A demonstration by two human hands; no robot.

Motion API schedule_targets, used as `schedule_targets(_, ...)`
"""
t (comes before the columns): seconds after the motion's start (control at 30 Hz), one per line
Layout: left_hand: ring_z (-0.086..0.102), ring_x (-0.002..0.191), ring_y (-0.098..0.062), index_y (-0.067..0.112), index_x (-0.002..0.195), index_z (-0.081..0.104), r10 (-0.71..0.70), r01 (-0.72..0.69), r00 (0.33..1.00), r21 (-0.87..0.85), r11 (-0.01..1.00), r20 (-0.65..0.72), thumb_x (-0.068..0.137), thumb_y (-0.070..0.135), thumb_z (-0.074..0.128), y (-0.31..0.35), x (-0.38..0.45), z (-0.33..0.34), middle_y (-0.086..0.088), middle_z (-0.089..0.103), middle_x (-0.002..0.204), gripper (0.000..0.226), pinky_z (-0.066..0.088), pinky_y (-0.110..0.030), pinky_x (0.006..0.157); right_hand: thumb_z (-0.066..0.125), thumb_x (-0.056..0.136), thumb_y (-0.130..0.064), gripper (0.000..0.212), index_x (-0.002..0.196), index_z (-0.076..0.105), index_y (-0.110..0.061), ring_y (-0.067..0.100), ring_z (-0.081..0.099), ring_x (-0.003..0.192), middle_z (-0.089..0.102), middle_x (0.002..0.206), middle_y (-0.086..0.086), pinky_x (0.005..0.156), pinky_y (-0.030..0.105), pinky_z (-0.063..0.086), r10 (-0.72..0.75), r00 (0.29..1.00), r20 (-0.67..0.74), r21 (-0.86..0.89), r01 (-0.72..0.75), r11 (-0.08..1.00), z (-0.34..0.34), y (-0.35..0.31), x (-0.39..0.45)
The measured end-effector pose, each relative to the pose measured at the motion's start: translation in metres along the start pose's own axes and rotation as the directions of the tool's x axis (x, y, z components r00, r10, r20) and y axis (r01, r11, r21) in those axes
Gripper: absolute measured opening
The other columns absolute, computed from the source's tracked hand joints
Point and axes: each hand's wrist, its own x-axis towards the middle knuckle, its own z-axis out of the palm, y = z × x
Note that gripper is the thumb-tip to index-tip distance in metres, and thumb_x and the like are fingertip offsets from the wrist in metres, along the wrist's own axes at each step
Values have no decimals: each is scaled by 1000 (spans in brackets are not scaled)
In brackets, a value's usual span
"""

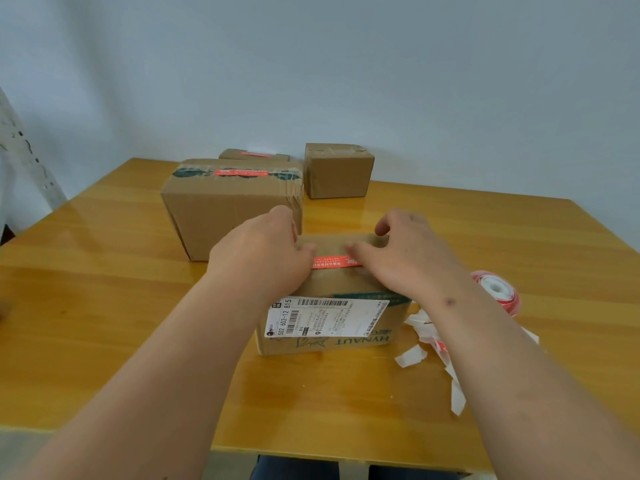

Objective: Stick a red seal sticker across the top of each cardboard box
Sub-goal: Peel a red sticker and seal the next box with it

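A red seal sticker (334, 261) with white print lies across the labelled cardboard box (329, 320); left hand (263, 252) and right hand (405, 251) press it flat with extended fingers, grasping nothing.

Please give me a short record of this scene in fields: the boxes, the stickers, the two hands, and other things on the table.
near box: box with shipping label, red sticker across its top
left hand: left hand presses the sticker's left end
right hand: right hand presses its right end
large box: large box, already sealed red
flat box: flat box behind it, red sticker on top
small box: small box, no red sticker visible
sticker roll: sticker roll, right of near box
scraps: backing paper scraps
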Motion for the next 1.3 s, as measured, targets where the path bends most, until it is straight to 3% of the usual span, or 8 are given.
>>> schedule_targets(0.2, 54, 77, -12, 29, 90, 49, 7, -8, 1000, -127, 992, -13, 82, 36, 64, -7, -3, 1, 7, 59, 86, 19, 53, -38, 70, 64, 78, -51, 53, 122, 43, -28, 11, 48, 84, 41, 118, -3, 63, 28, 41, 3, 998, 64, 64, -7, 998, -4, 4, -1)
schedule_targets(0.33, 54, 75, -12, 29, 89, 47, 6, -6, 1000, -64, 998, 3, 79, 55, 66, -3, -6, 3, 9, 57, 81, 34, 49, -34, 62, 64, 72, -63, 61, 118, 41, -30, 11, 48, 82, 39, 112, -5, 62, 28, 41, 8, 997, 81, 32, -11, 999, -1, 1, -3)
schedule_targets(0.43, 55, 77, -12, 26, 96, 51, 15, -20, 999, -133, 991, -37, 83, 35, 63, -7, -5, 3, 8, 57, 84, 20, 53, -39, 70, 62, 81, -50, 50, 121, 43, -28, 10, 49, 83, 45, 115, -4, 65, 29, 44, 24, 997, 77, 91, -31, 995, -5, 3, -2)
schedule_targets(0.6, 54, 72, -12, 26, 92, 45, -36, 35, 999, 45, 998, 21, 73, 73, 61, 6, -5, 0, 8, 58, 79, 53, 47, -31, 59, 58, 72, -73, 72, 124, 39, -28, 18, 54, 93, 48, 113, -5, 73, 36, 49, 47, 998, 47, 1, -47, 999, 1, -3, -3)
schedule_targets(0.87, 55, 77, -11, 27, 98, 51, 74, -80, 996, -123, 989, -53, 83, 37, 65, -10, -9, 1, 9, 57, 85, 23, 53, -34, 68, 55, 78, -68, 60, 121, 38, -30, 12, 54, 83, 51, 105, -7, 65, 33, 48, 19, 997, 80, 18, -21, 1000, -1, 1, -8)
schedule_targets(1.03, 53, 84, -9, 34, 103, 48, 101, -94, 986, -62, 994, 131, 63, 71, 70, -15, -20, -11, 13, 52, 94, 58, 50, -29, 71, 59, 84, -56, 63, 136, 35, -30, 1, 49, 79, 50, 110, -10, 64, 24, 43, -83, 980, 183, 119, 62, 991, -6, 2, -9)
schedule_targets(1.13, 51, 91, -9, 36, 109, 50, 73, -83, 976, 36, 996, 207, 62, 68, 74, -29, -20, -26, 14, 47, 100, 61, 49, -30, 80, 74, 74, -52, 95, 149, 19, -32, 3, 48, 94, 47, 130, -9, 74, 22, 38, -149, 903, 404, 165, 88, 982, -13, -1, -15)
schedule_targets(1.3, 50, 100, -15, 33, 115, 53, -7, -1, 995, 81, 997, 104, 69, 58, 75, -61, -14, -37, 9, 49, 105, 57, 47, -34, 90, 74, 83, -28, 86, 148, 18, -34, 4, 44, 106, 44, 140, -11, 88, 22, 39, -297, 898, 324, 248, 222, 943, 15, -29, -12)
